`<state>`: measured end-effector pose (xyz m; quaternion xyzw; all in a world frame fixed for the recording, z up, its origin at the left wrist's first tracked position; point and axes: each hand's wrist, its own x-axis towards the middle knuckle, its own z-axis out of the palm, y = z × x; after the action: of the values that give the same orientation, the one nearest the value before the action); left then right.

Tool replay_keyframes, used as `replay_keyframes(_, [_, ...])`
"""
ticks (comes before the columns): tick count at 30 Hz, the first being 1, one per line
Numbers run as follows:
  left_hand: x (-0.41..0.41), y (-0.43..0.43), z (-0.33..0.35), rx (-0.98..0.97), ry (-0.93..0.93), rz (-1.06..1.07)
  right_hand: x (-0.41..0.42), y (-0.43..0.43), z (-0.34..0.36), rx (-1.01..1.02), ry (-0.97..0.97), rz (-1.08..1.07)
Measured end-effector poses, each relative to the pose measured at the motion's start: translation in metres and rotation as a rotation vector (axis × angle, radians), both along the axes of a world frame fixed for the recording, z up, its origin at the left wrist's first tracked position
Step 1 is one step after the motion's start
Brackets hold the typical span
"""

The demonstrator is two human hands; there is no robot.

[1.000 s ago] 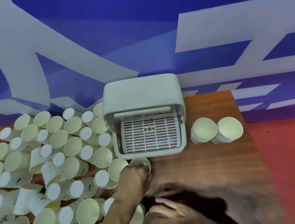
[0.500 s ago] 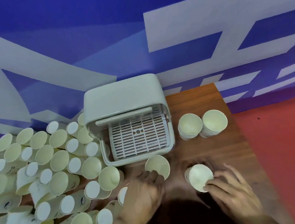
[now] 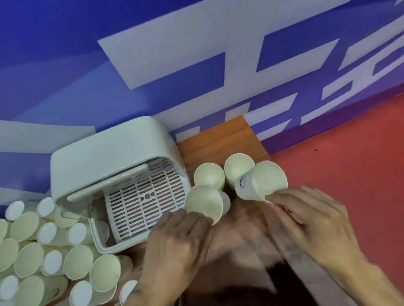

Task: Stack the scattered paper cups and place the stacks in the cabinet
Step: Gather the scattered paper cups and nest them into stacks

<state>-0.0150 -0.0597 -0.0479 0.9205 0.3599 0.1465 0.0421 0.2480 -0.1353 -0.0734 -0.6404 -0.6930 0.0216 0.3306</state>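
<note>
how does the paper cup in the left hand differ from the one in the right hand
The pale yellow paper cup gripped by the left hand shows mainly its open mouth; the matching paper cup gripped by the right hand is tilted sideways, so its white wall with a blue mark shows too. The left hand's cup is beside the white plastic cabinet; the right hand's is further right. Both are empty.

both hands out in front, backs up, forearms coming in from the bottom edge; left hand (image 3: 177, 246) has fingers curled round a paper cup (image 3: 204, 204); right hand (image 3: 315, 223) holds a second cup (image 3: 261, 182) at its fingertips, bit blurry
</note>
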Motion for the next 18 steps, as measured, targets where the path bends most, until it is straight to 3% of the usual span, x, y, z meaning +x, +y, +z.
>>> replay_keyframes(6, [0.024, 0.043, 0.024, 0.058, 0.120, 0.091, 0.006, 0.052, 0.000, 0.101, 0.004, -0.023])
replay_keyframes(12, [0.036, 0.056, -0.005, 0.027, 0.319, 0.049, 0.007, 0.065, -0.024, -0.124, -0.100, 0.021])
replay_keyframes(18, [0.041, 0.068, -0.032, -0.042, 0.289, 0.062, 0.003, 0.076, -0.035, -0.199, -0.094, 0.066])
